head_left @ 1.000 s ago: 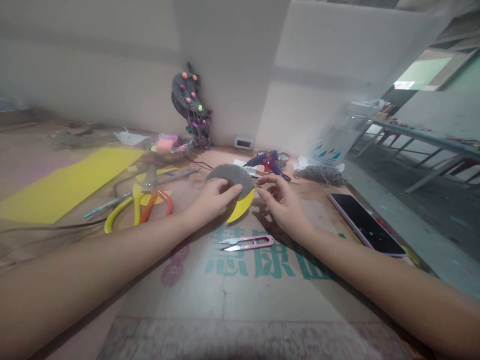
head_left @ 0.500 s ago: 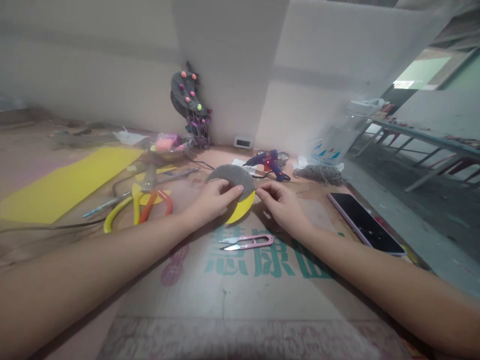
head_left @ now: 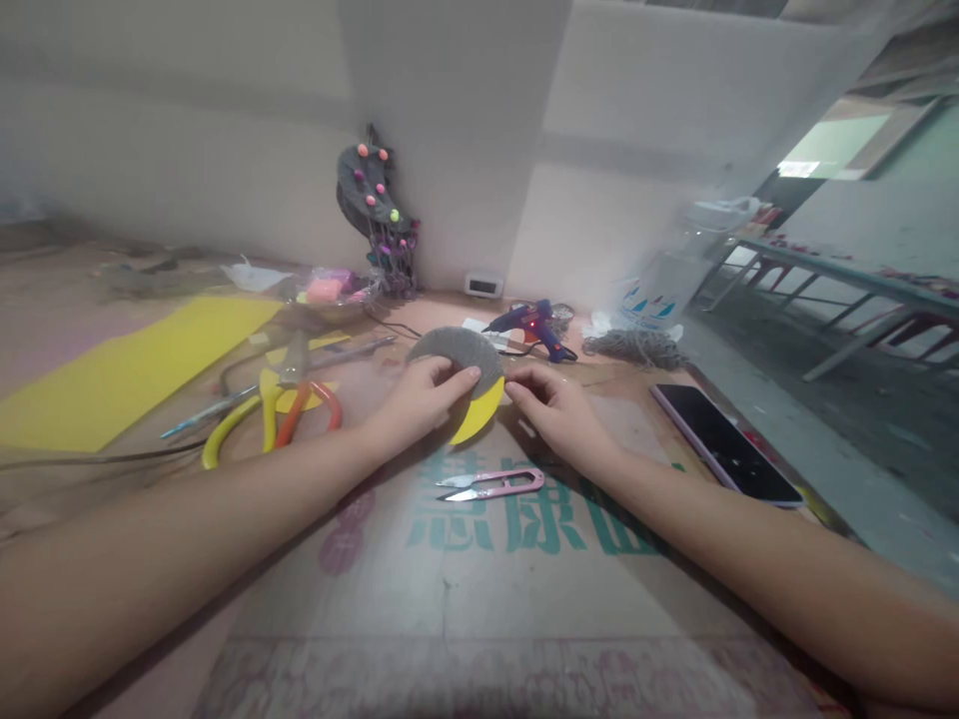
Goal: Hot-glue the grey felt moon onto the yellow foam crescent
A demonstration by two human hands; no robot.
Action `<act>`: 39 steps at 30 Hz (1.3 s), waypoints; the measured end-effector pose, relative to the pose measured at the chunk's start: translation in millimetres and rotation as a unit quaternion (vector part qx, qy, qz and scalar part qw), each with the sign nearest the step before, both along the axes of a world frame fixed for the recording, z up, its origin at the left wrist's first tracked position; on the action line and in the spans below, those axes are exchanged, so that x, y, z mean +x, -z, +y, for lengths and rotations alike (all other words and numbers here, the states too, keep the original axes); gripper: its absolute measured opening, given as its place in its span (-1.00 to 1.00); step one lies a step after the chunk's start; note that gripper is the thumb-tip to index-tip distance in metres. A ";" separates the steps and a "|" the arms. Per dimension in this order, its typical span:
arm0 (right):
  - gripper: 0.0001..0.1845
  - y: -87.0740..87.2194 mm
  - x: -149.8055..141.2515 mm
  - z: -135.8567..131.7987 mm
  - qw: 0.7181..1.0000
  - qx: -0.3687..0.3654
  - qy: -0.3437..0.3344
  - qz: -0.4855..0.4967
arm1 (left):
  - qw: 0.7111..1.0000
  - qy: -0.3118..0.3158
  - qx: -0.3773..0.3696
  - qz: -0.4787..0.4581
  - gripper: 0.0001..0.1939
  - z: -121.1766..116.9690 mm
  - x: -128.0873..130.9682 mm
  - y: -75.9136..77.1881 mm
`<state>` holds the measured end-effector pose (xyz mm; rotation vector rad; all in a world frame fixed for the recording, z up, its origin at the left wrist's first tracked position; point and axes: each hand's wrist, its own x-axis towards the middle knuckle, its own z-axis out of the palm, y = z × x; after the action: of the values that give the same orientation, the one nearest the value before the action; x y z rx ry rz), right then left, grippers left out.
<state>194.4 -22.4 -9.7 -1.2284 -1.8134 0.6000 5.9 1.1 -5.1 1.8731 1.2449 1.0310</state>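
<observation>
My left hand (head_left: 424,401) grips a yellow crescent (head_left: 479,411), thumb on its face and fingers behind. Grey yarn (head_left: 469,348) is wound closely over its upper part; the lower tip shows bare yellow. At the right edge of the crescent, my right hand (head_left: 552,401) is pinched closed, thumb against fingertips. Whatever lies in that pinch is too small to make out. Pink thread snips (head_left: 516,482) lie on the printed cardboard (head_left: 420,589) just below the hands, blades pointing left.
Left are scissors with yellow and orange handles (head_left: 271,419) and a yellow sheet (head_left: 142,369). Behind the hands lie a blue glue gun (head_left: 535,325) and a grey yarn bundle (head_left: 636,348). A phone (head_left: 726,444) lies right. A decorated grey crescent (head_left: 367,190) hangs by the wall.
The view has shifted slightly, so everything sits a little further left. Both hands keep nearly the same hold at the crescent.
</observation>
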 end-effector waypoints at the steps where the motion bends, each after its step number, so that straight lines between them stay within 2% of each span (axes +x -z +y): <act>1: -0.80 -0.3 1.4 0.3 1.000 0.004 0.001 -0.020 | 1.000 -0.001 0.003 -0.002 -0.59 0.3 0.0 -0.4; 4: -0.77 -9.6 13.2 2.6 0.988 0.001 0.000 -0.155 | 1.000 -0.017 -0.002 -0.015 -0.59 3.1 -0.9 0.3; 6: -0.79 -23.3 28.3 6.4 0.960 -0.020 -0.009 -0.279 | 0.999 -0.027 -0.014 -0.030 -0.59 5.7 -2.0 2.5; 8: -0.79 -38.9 48.7 13.1 0.918 -0.064 -0.006 -0.392 | 0.998 -0.027 -0.022 -0.046 -0.58 8.1 -3.0 5.4; 10: -0.78 -51.1 72.3 22.9 0.877 -0.086 0.033 -0.472 | 0.998 -0.021 -0.025 -0.054 -0.57 9.8 -3.6 8.2; 12: -0.74 -56.6 96.5 34.4 0.839 -0.100 0.105 -0.525 | 0.998 -0.020 -0.021 -0.053 -0.56 10.5 -3.8 10.1; 13: -0.75 -57.0 107.8 40.0 0.830 -0.102 0.130 -0.532 | 0.998 -0.022 -0.019 -0.047 -0.56 10.6 -3.9 10.7; 16: -0.78 -55.3 134.9 53.3 0.823 -0.105 0.169 -0.533 | 0.999 -0.034 -0.025 -0.028 -0.55 9.8 -4.2 10.9; 20: -0.65 -64.2 147.4 56.9 0.832 -0.072 0.223 -0.502 | 0.999 -0.028 -0.025 -0.017 -0.55 8.6 -4.7 10.1; 22: -0.59 -75.0 144.1 51.9 0.852 -0.009 0.269 -0.449 | 0.999 -0.026 -0.026 -0.014 -0.55 8.1 -4.4 9.8; 24: -0.61 -86.6 137.4 43.6 0.879 0.096 0.306 -0.352 | 0.999 -0.027 -0.034 -0.016 -0.56 7.4 -3.9 9.1; 26: -0.66 -96.4 130.1 34.2 0.889 0.193 0.311 -0.274 | 0.999 -0.025 -0.037 -0.016 -0.56 6.5 -3.2 8.1; 33: -0.72 -116.8 115.8 9.9 0.865 0.378 0.266 -0.196 | 1.000 -0.010 -0.020 -0.002 -0.54 5.7 -4.6 5.0; 39: -0.72 -133.6 89.7 -30.4 0.837 0.472 0.237 -0.146 | 1.000 0.001 -0.005 0.003 -0.54 5.8 -4.6 4.8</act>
<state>284.2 -52.7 123.9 -0.9956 -1.5825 -0.7451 1.3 6.9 -9.9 1.8719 1.2494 1.0164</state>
